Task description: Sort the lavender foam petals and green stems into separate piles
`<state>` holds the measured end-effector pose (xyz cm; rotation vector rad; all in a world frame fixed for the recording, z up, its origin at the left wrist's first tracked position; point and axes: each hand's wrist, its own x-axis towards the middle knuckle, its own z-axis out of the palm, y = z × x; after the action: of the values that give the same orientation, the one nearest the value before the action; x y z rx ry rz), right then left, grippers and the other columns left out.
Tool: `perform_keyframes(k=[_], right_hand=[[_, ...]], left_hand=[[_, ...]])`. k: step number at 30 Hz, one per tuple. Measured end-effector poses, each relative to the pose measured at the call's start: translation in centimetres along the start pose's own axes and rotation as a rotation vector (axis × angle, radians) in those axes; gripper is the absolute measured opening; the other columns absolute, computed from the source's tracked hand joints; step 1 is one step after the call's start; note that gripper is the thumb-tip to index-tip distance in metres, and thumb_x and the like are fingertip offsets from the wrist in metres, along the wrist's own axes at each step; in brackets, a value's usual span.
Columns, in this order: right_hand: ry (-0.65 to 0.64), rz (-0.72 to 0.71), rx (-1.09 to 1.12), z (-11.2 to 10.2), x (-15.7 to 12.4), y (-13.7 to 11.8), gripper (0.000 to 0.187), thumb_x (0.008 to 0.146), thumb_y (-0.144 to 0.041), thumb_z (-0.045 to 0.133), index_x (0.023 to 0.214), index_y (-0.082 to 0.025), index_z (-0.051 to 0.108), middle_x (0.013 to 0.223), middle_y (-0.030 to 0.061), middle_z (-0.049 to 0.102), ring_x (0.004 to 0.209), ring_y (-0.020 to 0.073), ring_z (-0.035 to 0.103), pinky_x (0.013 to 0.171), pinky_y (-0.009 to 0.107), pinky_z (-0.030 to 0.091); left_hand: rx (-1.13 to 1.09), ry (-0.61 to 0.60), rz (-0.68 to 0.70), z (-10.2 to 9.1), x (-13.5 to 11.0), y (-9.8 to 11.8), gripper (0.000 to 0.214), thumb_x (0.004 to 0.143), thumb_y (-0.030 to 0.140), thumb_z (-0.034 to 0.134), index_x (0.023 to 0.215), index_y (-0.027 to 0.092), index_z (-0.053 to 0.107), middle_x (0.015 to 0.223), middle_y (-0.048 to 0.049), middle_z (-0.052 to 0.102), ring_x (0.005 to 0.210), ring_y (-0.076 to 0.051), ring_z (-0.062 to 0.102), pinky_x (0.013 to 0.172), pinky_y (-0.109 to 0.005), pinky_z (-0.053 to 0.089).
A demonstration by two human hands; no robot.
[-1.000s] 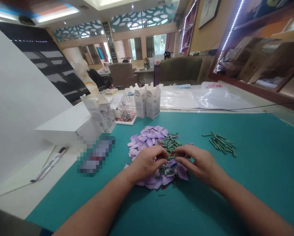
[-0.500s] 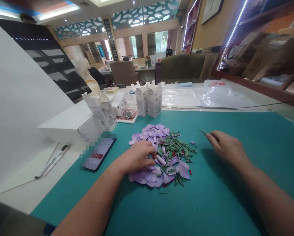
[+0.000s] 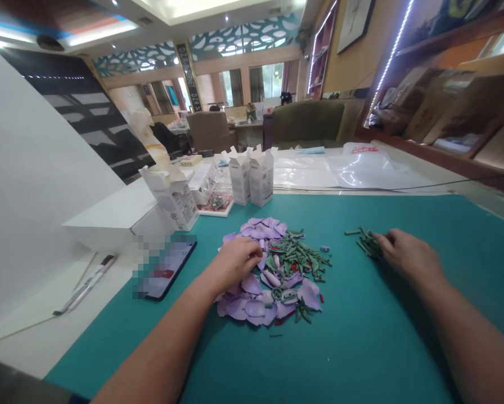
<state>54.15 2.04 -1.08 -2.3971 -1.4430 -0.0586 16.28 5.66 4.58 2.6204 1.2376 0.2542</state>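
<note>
A heap of lilac artificial petals (image 3: 254,308) is recorded lying flat and overlapping, its outline irregular. Green leaf pieces (image 3: 296,255) are piled across its right half, and a loose bundle of green stem sticks (image 3: 363,238) is lying well apart to its right.

The teal cutting mat (image 3: 386,342) leaves a wide passage for the hands on the right, between the pile of purple petals and green leaves (image 3: 273,275) and the bundle of green stems (image 3: 367,241), and another along the near side of the pile. The left hand (image 3: 235,264) blocks the pile's left side, and the right hand (image 3: 407,255) sits against the stems. Far left, two upright white cartons (image 3: 250,177) and a tilted white carton (image 3: 172,199) stand in the way, with a pixelated phone (image 3: 163,269) lying left of the pile.
</note>
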Motion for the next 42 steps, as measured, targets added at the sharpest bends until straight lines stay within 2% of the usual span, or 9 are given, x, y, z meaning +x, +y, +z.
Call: perform_keyframes(k=[2,5,12,18,25,30,36,39,42], right_hand=[[0.054,-0.02,0.005,0.4,0.2,0.3,0.033,0.088,-0.049,0.044,0.067,-0.024,0.048,0.071,0.0097,0.057,0.06,0.0219,0.044,0.055,0.033,0.029],[0.157,-0.059,-0.007,0.9,0.4,0.4,0.031,0.089,-0.047,0.042,0.073,-0.023,0.053,0.075,0.0098,0.06,0.065,0.0228,0.049,0.057,0.033,0.03],[0.237,-0.197,-0.015,1.8,-0.1,-0.9,0.028,0.092,-0.037,0.041,0.078,-0.02,0.058,0.079,0.0089,0.062,0.071,0.0214,0.052,0.061,0.032,0.029],[0.265,-0.265,0.012,2.1,-0.5,-1.9,0.028,0.092,-0.036,0.041,0.079,-0.02,0.06,0.078,0.0076,0.06,0.071,0.0203,0.05,0.062,0.031,0.028],[0.259,-0.302,0.042,1.9,-0.7,-2.4,0.028,0.093,-0.036,0.042,0.078,-0.02,0.059,0.079,0.0071,0.061,0.072,0.0201,0.049,0.063,0.031,0.028],[0.272,-0.327,0.075,1.8,-0.8,-2.8,0.026,0.092,-0.035,0.042,0.078,-0.021,0.059,0.08,0.0072,0.061,0.073,0.0204,0.05,0.064,0.032,0.029],[0.269,-0.349,0.113,1.4,-0.9,-3.1,0.027,0.092,-0.035,0.041,0.076,-0.021,0.059,0.077,0.0071,0.061,0.072,0.0203,0.051,0.065,0.032,0.032],[0.254,-0.375,0.253,0.6,-1.5,-4.2,0.026,0.091,-0.035,0.043,0.075,-0.021,0.058,0.077,0.0072,0.062,0.074,0.0207,0.054,0.068,0.032,0.037],[0.151,-0.441,0.505,-0.6,-3.0,-6.1,0.022,0.09,-0.034,0.046,0.08,-0.022,0.062,0.079,0.0057,0.066,0.076,0.0199,0.059,0.07,0.031,0.042]], left_hand=[[-0.042,0.055,0.009,0.3,0.7,0.4,0.016,0.088,0.017,0.052,0.091,0.019,0.068,0.095,-0.0039,0.068,0.09,-0.018,0.059,0.08,-0.028,0.044],[-0.022,0.056,0.044,0.8,1.9,1.8,0.019,0.089,0.018,0.052,0.095,0.021,0.07,0.097,-0.0038,0.069,0.093,-0.018,0.06,0.082,-0.029,0.044],[0.227,0.005,0.044,2.2,4.9,5.3,0.022,0.092,0.029,0.051,0.103,0.023,0.069,0.108,-0.0076,0.065,0.104,-0.026,0.057,0.088,-0.039,0.043],[0.377,-0.022,-0.003,2.8,6.0,6.2,0.024,0.088,0.037,0.056,0.094,0.018,0.07,0.108,-0.0119,0.064,0.107,-0.03,0.055,0.089,-0.045,0.043],[0.399,-0.012,-0.033,2.9,6.1,6.5,0.018,0.085,0.031,0.059,0.09,0.017,0.069,0.106,-0.0126,0.065,0.108,-0.032,0.055,0.089,-0.047,0.042],[0.343,-0.034,-0.093,2.8,6.1,6.2,0.014,0.083,0.027,0.058,0.086,0.017,0.068,0.108,-0.0124,0.065,0.107,-0.031,0.056,0.088,-0.046,0.043],[0.277,-0.056,-0.138,2.4,6.0,5.5,0.012,0.084,0.021,0.053,0.082,0.019,0.065,0.102,-0.0099,0.066,0.103,-0.028,0.058,0.084,-0.039,0.044],[0.157,0.004,-0.11,1.8,5.7,5.0,0.009,0.085,0.019,0.053,0.084,0.019,0.061,0.096,-0.0069,0.066,0.094,-0.023,0.06,0.078,-0.033,0.043],[-0.089,0.054,-0.067,1.2,5.4,5.2,0.006,0.086,0.018,0.053,0.083,0.02,0.058,0.087,-0.0022,0.066,0.083,-0.018,0.06,0.071,-0.028,0.041]])
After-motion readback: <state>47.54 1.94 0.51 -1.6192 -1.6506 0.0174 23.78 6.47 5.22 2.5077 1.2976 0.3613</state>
